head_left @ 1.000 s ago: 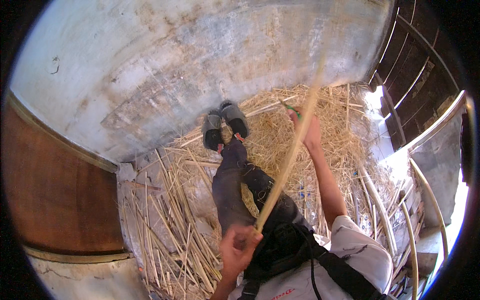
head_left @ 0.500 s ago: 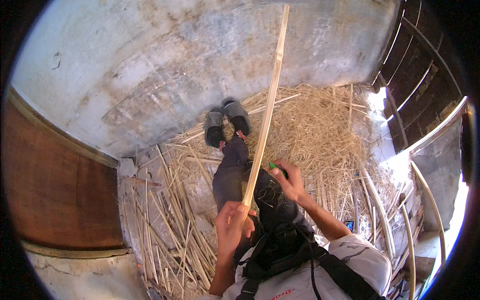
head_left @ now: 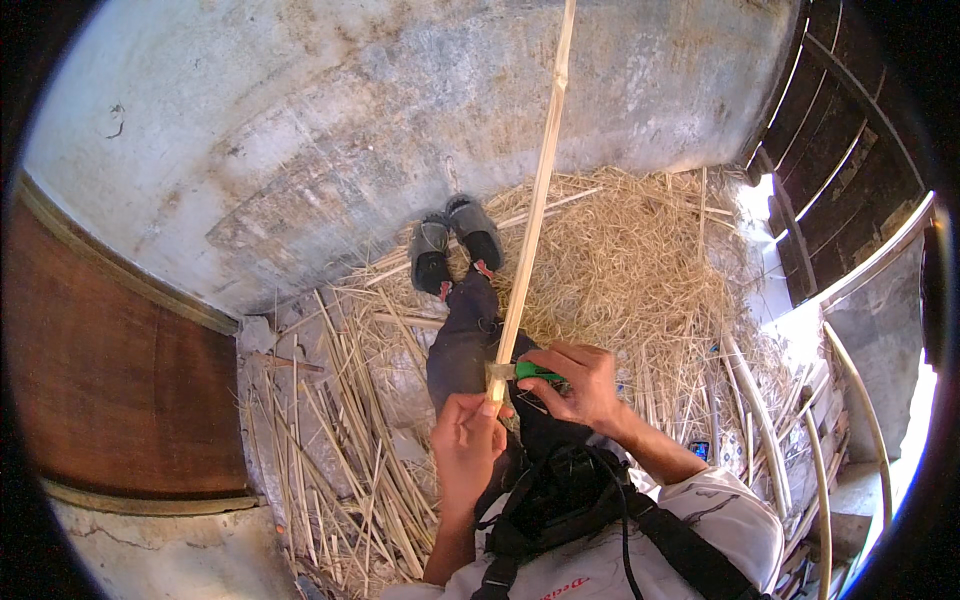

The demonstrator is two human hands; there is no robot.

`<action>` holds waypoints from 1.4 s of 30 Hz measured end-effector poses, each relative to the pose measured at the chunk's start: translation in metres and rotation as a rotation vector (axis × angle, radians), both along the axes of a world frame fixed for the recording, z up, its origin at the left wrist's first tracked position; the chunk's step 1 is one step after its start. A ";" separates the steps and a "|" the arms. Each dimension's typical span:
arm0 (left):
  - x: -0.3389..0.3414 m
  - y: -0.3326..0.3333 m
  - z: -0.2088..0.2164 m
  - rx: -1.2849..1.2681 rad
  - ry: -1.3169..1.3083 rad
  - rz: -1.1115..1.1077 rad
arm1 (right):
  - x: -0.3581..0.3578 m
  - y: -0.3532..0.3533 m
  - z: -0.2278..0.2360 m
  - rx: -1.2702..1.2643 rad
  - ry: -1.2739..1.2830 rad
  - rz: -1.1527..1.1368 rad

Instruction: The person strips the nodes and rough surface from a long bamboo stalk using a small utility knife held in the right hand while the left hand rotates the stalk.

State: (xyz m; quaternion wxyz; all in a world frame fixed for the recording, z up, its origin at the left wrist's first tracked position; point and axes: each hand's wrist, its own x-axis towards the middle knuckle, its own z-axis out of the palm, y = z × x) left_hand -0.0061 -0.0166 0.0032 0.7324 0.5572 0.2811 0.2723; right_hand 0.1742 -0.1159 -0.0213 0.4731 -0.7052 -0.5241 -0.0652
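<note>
My left hand (head_left: 466, 445) is closed around the lower end of a long, pale bamboo strip (head_left: 538, 200). The strip slants up and away over my legs, and its far tip runs out of the top of the picture. My right hand (head_left: 580, 383) grips a knife (head_left: 538, 372) by its green handle. Its short blade (head_left: 499, 371) lies across the strip just above my left fingers. Whether the edge has bitten into the bamboo I cannot tell.
Several bamboo strips (head_left: 340, 450) lie in a heap to the left. Thin shavings (head_left: 630, 270) cover the floor ahead and to the right. A stained wall (head_left: 330, 130) rises beyond my shoes (head_left: 431, 250). Bent bamboo lengths (head_left: 862, 400) stand at the right, near a phone-like device (head_left: 699, 450).
My right hand has moved left and down, bringing the knife from beside the strip onto it. The strip has shifted slightly upward in view.
</note>
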 end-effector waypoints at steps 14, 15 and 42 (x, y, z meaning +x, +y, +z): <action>-0.015 -0.008 -0.007 0.166 0.118 0.023 | 0.024 0.012 0.008 0.017 -0.011 -0.207; -0.020 -0.010 -0.010 0.154 0.131 0.012 | 0.037 0.014 0.003 0.026 0.018 -0.248; -0.070 -0.008 -0.043 -0.060 0.201 -0.083 | 0.180 0.065 -0.042 0.188 0.706 -0.089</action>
